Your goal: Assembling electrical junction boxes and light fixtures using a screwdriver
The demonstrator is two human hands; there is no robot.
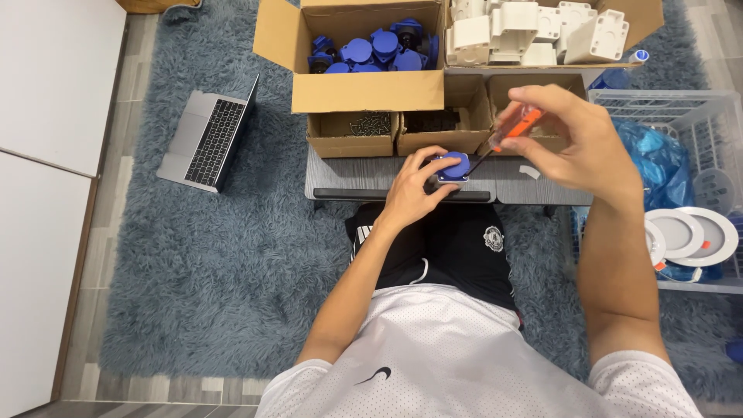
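Hands (495, 166) on blue socket (453, 166) near tray edge (402, 193), boxes (433, 131) just behind

We see a small blue plastic socket part (453, 166) with a smooth, slightly glossy cap, resting on a grey matt board with a fine wood-like grain (348, 174). The screwdriver (517, 128) has a translucent orange plastic handle and a thin dark metal shaft. Behind it stand brown matt cardboard boxes (368, 89), some with smooth white plastic housings (534, 31). Below lies a shaggy grey-blue pile rug (232, 263), with a brushed silver metal laptop (205, 139) on it.
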